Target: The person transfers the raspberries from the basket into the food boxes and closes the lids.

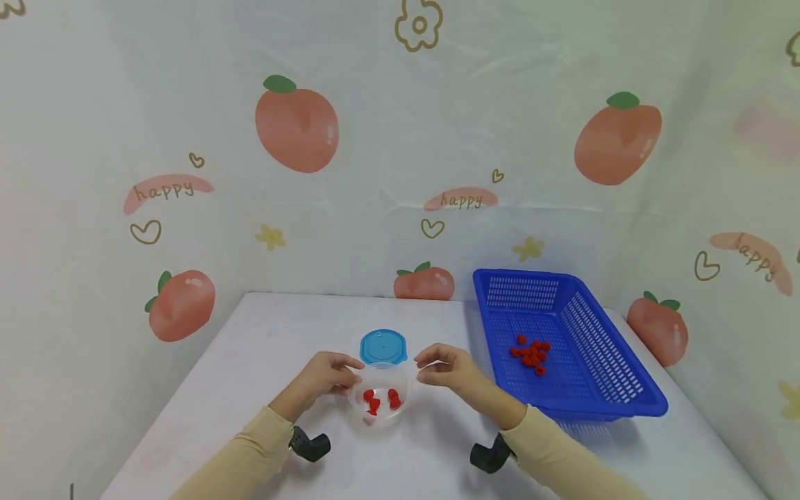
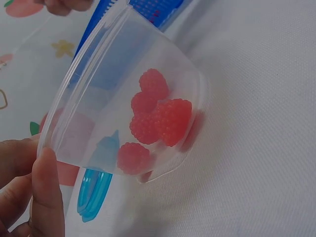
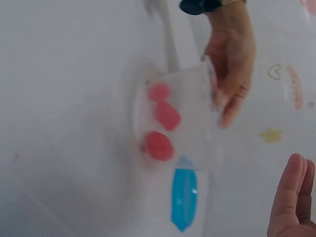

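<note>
A clear plastic tub (image 1: 380, 378) with several red raspberries (image 2: 173, 121) in its bottom stands on the table, its top uncovered. My left hand (image 1: 323, 378) pinches the tub's rim between thumb and fingers on the left side. On the other side, my right hand (image 1: 451, 367) hovers just off the rim with loosely bent fingers and holds nothing. Behind the tub lies a blue lid (image 1: 383, 346); it also shows past the tub in the left wrist view. The right wrist view is blurred.
A blue plastic basket (image 1: 578, 410) stands at the right of the white table (image 1: 281, 326), with a cluster of red raspberries (image 1: 530, 355) inside. Behind the table hangs a white cloth (image 1: 375, 139) printed with fruit and the word happy.
</note>
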`<state>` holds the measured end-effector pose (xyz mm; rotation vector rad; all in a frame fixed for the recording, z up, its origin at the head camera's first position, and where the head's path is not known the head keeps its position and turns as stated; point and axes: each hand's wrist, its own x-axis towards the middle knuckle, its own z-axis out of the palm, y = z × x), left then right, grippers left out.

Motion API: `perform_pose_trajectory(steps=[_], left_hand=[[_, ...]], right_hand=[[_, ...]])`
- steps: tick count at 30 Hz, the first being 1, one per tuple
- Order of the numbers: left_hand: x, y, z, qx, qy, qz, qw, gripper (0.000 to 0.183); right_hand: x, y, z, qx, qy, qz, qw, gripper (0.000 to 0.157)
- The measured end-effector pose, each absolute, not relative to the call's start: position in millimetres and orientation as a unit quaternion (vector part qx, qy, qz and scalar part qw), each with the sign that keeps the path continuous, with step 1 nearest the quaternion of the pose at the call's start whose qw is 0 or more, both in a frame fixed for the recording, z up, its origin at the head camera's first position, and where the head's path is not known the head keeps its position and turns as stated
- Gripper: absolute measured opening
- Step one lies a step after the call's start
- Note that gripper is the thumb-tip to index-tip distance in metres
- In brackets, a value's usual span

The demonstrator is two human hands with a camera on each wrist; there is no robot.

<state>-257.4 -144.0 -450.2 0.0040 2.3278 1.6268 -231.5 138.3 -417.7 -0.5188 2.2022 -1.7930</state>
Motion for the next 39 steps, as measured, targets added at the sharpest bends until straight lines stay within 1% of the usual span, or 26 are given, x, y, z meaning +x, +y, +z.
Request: perform_pose_trajectory(steps=[5, 12, 18, 21, 26, 29, 37, 39], left_hand=[[-258.0, -143.5, -450.4, -0.005, 0.811, 0.565, 0.149, 0.027], [-257.3, -143.7, -449.9, -0.007, 0.813, 0.564, 0.145, 0.026], [-257.8, -145.0, -450.0, 0.002, 0.811, 0.566, 0.15, 0.028], [-258.3, -145.2, -451.0, 0.004, 0.81, 0.567, 0.15, 0.028], [-258.5, -145.4, -452.0, 0.006, 0.81, 0.567, 0.15, 0.028], [-258.7, -145.9, -452.3, 0.006, 0.81, 0.567, 0.153, 0.028], [-260.6, -145.4, -454.7, 0.002, 0.81, 0.567, 0.151, 0.027], [-261.1, -144.3, -455.2, -0.003, 0.811, 0.566, 0.15, 0.026]], right_hand=[[-236.0, 158.6, -392.1, -0.18, 0.755, -0.623, 0.096, 0.026], [-250.2, 197.7, -362.7, -0.172, 0.745, -0.645, 0.017, 0.019], [-265.3, 237.2, -352.0, -0.141, 0.768, -0.624, -0.042, 0.019], [-273.7, 257.4, -352.0, -0.132, 0.764, -0.629, -0.062, 0.018], [-286.6, 289.2, -362.1, -0.12, 0.759, -0.635, -0.076, 0.02], [-292.3, 303.3, -372.1, -0.101, 0.761, -0.636, -0.075, 0.02], [-299.5, 325.9, -393.3, -0.064, 0.752, -0.653, -0.065, 0.016], [-300.5, 330.4, -396.1, -0.055, 0.773, -0.63, -0.055, 0.021]])
